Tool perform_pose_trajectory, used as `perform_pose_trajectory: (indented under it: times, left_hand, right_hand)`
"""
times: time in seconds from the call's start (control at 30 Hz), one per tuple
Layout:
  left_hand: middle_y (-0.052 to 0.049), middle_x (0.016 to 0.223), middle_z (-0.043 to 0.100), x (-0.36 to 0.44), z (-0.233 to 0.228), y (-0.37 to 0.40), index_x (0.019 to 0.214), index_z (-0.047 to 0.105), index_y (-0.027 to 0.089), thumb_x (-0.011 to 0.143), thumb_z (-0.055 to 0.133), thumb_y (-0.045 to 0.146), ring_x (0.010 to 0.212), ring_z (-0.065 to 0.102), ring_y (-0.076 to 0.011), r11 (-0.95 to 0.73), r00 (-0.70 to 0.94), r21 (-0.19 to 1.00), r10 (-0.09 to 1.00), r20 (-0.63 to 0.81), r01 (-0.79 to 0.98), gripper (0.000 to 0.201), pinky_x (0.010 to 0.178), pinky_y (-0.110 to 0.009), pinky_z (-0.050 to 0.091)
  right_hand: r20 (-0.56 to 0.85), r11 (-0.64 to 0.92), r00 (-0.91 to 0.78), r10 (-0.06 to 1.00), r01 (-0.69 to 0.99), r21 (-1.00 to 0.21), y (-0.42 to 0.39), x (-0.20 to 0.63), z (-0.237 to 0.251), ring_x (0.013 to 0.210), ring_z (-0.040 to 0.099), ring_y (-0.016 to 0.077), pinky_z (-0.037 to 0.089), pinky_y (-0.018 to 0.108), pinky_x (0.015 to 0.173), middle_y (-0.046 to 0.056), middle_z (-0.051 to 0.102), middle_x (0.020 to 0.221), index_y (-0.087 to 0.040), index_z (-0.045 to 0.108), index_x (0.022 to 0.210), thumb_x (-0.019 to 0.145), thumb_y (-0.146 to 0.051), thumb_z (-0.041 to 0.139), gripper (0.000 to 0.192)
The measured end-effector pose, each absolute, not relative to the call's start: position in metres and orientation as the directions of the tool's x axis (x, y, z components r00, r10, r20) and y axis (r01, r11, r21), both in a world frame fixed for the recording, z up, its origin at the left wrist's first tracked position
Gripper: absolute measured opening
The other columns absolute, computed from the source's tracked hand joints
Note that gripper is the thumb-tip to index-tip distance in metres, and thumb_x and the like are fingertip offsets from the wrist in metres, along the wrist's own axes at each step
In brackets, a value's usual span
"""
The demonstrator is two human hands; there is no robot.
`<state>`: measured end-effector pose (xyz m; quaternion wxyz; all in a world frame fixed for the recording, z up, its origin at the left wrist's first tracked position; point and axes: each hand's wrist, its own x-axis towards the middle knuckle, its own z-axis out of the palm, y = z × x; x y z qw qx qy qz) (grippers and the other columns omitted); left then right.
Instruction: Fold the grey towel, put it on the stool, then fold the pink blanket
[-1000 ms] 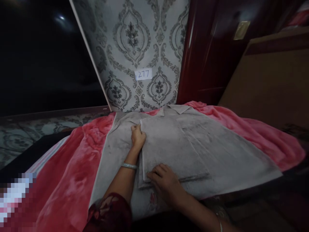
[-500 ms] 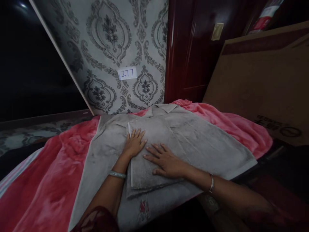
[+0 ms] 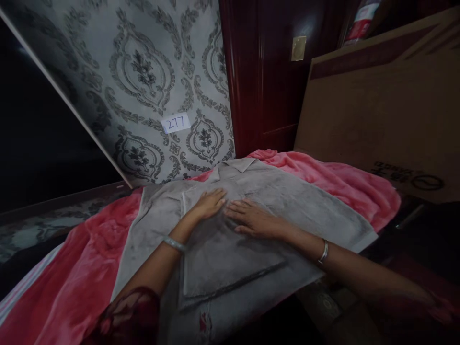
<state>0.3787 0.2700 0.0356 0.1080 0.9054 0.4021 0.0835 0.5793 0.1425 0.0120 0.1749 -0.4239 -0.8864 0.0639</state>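
Note:
A folded grey towel [image 3: 230,261] lies flat on top of a larger spread grey cloth [image 3: 305,206]. Near the upper part of the fold, my left hand [image 3: 211,203] rests on the fabric with its fingers stretched toward the right. My right hand [image 3: 253,219] lies flat just beside it, fingers extended to the left and slightly blurred. Both palms press on the cloth and neither one grips it. A small red motif [image 3: 204,322] shows on the spread cloth at the near edge.
Under the cloth is a pink-red plush blanket [image 3: 93,254]. A large cardboard box [image 3: 381,110] stands at the right with a bottle [image 3: 361,21] behind its top edge. A dark screen [image 3: 43,124] is at the left. A paper marked 277 [image 3: 176,123] is on the patterned wall.
My left hand has turned and slid rightward over the folded towel, and my right hand has moved slightly up and to the right. The camera view has shifted and tilted.

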Motion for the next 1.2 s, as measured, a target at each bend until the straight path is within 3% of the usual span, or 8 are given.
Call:
perform_pose_trajectory:
  times: [0.1, 0.2, 0.3, 0.5, 0.73, 0.93, 1.03, 1.2]
  left_hand:
    - [-0.009, 0.158, 0.046, 0.426, 0.034, 0.286, 0.137, 0.063, 0.03, 0.094, 0.056, 0.03, 0.151, 0.033, -0.0303, -0.69, 0.711, 0.328, 0.699, 0.073, 0.645, 0.044, 0.124, -0.059, 0.01]
    - [-0.009, 0.156, 0.049, 0.453, 0.014, 0.295, 0.131, 0.067, 0.032, 0.09, 0.064, 0.032, 0.151, 0.033, -0.0336, -0.7, 0.716, 0.331, 0.692, 0.094, 0.633, 0.041, 0.123, -0.064, 0.008]
    - [-0.007, 0.161, 0.042, 0.455, -0.007, 0.297, 0.143, 0.056, 0.035, 0.096, 0.055, 0.039, 0.153, 0.027, -0.0328, -0.729, 0.734, 0.219, 0.675, 0.074, 0.649, 0.047, 0.122, -0.066, 0.009]
    - [-0.005, 0.167, 0.029, 0.448, -0.015, 0.3, 0.156, 0.038, 0.033, 0.102, 0.037, 0.05, 0.156, 0.02, -0.0311, -0.758, 0.759, 0.059, 0.651, 0.014, 0.65, 0.057, 0.123, -0.065, 0.012]
    - [-0.006, 0.167, 0.029, 0.448, -0.016, 0.295, 0.155, 0.04, 0.032, 0.102, 0.038, 0.051, 0.156, 0.021, -0.0311, -0.765, 0.767, 0.107, 0.641, 0.037, 0.635, 0.057, 0.123, -0.066, 0.012]
    - [-0.012, 0.168, 0.024, 0.439, -0.013, 0.298, 0.157, 0.036, 0.024, 0.102, 0.041, 0.049, 0.156, 0.023, -0.0262, -0.773, 0.772, 0.155, 0.631, 0.079, 0.616, 0.061, 0.126, -0.056, 0.015]
    - [-0.012, 0.168, 0.026, 0.415, 0.001, 0.307, 0.156, 0.038, 0.022, 0.101, 0.043, 0.048, 0.155, 0.023, -0.0268, -0.781, 0.777, 0.097, 0.624, 0.085, 0.617, 0.061, 0.126, -0.053, 0.013]
    - [-0.007, 0.167, 0.029, 0.348, 0.012, 0.326, 0.157, 0.036, 0.03, 0.102, 0.039, 0.051, 0.155, 0.022, -0.0303, -0.738, 0.736, 0.01, 0.674, 0.062, 0.675, 0.059, 0.124, -0.061, 0.01]
  right_hand:
    - [0.237, 0.658, -0.614, 0.753, 0.707, -0.261, 0.145, 0.575, -0.002, 0.153, 0.025, 0.0268, 0.017, 0.055, 0.125, 0.013, 0.042, 0.159, -0.023, 0.046, 0.153, 0.099, -0.047, 0.059, 0.061]
    - [0.225, 0.639, -0.599, 0.769, 0.707, -0.303, 0.138, 0.567, -0.022, 0.155, 0.019, 0.0287, 0.015, 0.057, 0.124, 0.014, 0.028, 0.165, -0.026, 0.039, 0.157, 0.098, -0.052, 0.059, 0.068]
    - [0.179, 0.615, -0.597, 0.782, 0.693, -0.376, 0.124, 0.564, -0.033, 0.156, 0.008, 0.0318, 0.009, 0.061, 0.124, 0.013, 0.014, 0.169, -0.03, 0.031, 0.16, 0.097, -0.058, 0.056, 0.073]
    - [0.123, 0.629, -0.68, 0.723, 0.573, -0.525, 0.101, 0.569, -0.028, 0.157, -0.002, 0.032, -0.007, 0.063, 0.122, 0.005, 0.018, 0.169, -0.034, 0.028, 0.161, 0.097, -0.064, 0.051, 0.074]
    - [0.073, 0.585, -0.666, 0.742, 0.59, -0.556, 0.098, 0.568, -0.03, 0.156, -0.001, 0.0337, -0.008, 0.067, 0.12, -0.001, 0.017, 0.169, -0.041, 0.03, 0.159, 0.093, -0.052, 0.064, 0.074]
    - [0.068, 0.593, -0.658, 0.75, 0.622, -0.512, 0.098, 0.566, -0.037, 0.156, 0.001, 0.0343, -0.004, 0.069, 0.12, -0.001, 0.017, 0.17, -0.042, 0.029, 0.159, 0.096, -0.053, 0.058, 0.07]
    - [0.066, 0.598, -0.659, 0.75, 0.632, -0.493, 0.095, 0.567, -0.038, 0.156, 0.003, 0.0346, -0.002, 0.069, 0.12, 0.0, 0.018, 0.169, -0.042, 0.029, 0.159, 0.097, -0.056, 0.055, 0.069]
    - [0.074, 0.61, -0.663, 0.745, 0.633, -0.477, 0.107, 0.565, -0.015, 0.152, 0.022, 0.0364, 0.011, 0.068, 0.12, 0.006, 0.04, 0.161, -0.036, 0.044, 0.154, 0.098, -0.056, 0.055, 0.06]
